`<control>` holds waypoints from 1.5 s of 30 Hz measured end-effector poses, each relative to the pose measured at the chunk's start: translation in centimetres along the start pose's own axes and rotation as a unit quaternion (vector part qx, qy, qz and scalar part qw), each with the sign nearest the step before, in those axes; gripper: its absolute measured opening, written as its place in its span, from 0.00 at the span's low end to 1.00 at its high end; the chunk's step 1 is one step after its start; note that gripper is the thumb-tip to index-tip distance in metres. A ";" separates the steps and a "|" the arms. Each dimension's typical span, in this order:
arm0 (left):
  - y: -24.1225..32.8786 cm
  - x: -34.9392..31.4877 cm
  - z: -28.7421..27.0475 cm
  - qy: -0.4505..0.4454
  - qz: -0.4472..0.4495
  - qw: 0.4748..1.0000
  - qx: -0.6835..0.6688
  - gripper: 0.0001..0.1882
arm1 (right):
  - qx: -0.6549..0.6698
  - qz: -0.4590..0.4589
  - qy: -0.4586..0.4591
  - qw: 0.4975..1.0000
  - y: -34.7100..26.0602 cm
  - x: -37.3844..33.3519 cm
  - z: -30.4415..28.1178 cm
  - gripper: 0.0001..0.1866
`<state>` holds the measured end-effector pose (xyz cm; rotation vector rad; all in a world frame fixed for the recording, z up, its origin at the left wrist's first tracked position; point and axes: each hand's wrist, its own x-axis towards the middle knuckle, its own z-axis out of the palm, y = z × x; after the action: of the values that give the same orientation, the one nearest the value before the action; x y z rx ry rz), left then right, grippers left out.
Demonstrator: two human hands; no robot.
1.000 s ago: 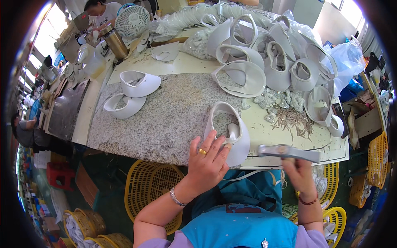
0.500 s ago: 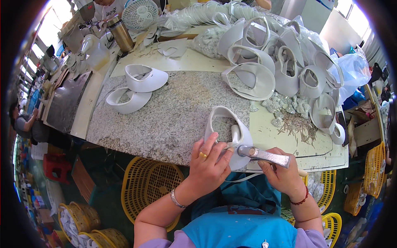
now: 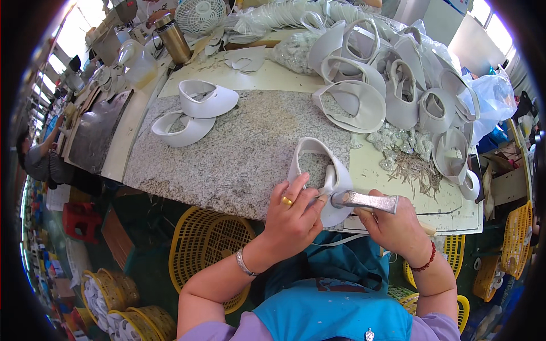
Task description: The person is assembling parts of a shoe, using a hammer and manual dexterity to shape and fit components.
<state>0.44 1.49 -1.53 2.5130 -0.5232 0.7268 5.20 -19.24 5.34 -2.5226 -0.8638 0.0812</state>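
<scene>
A white shoe upper [image 3: 314, 144] stands on the near edge of the bench, its opening facing up. My left hand [image 3: 293, 219] is closed on its near side, fingers hooked over the rim. In my right hand [image 3: 392, 224] I grip a metal hammer [image 3: 367, 201] by its wooden handle. The hammer's round face is against or very close to the upper's outer side, just right of my left fingertips; I cannot tell whether it touches. A thin white strip [image 3: 339, 241] hangs below the upper. Two more white uppers [image 3: 209, 102] lie overlapping on the stone slab, further left.
A heap of white uppers [image 3: 352, 105] covers the bench's far right, with scraps [image 3: 418, 170] before it. Yellow baskets [image 3: 207, 244] stand below the bench. Behind the slab [image 3: 256, 119] are a metal flask [image 3: 172, 42] and a fan [image 3: 200, 14]. A co-worker [image 3: 48, 153] is at left.
The hammer head has tipped from a downward slant to nearly level, with my right hand turning slightly. My left hand keeps its hold. The whole view has shifted a little. The co-worker's arm has risen.
</scene>
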 end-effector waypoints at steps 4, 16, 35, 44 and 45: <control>0.2 -0.6 0.3 0.025 0.013 0.999 0.026 0.15 | 0.043 0.009 0.031 0.999 0.5 -0.7 0.9 0.11; -0.9 0.8 -0.8 -0.029 0.040 0.999 0.007 0.14 | 0.055 0.003 0.009 0.998 1.3 -0.8 0.7 0.08; -2.2 3.3 -1.8 -0.107 0.145 0.983 -0.014 0.11 | 0.051 -0.030 0.033 0.998 1.4 -0.5 0.6 0.09; -2.1 4.7 -1.8 -0.125 0.246 0.959 0.056 0.03 | 0.046 -0.012 0.019 0.999 1.2 -0.5 0.5 0.11; -2.0 4.8 -1.7 -0.126 0.247 0.959 0.055 0.03 | 0.049 -0.008 0.019 0.999 1.2 -0.5 0.5 0.11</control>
<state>4.51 2.99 1.87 2.6167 -1.2647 0.6165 5.32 -20.16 4.34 -2.4189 -0.8434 0.0674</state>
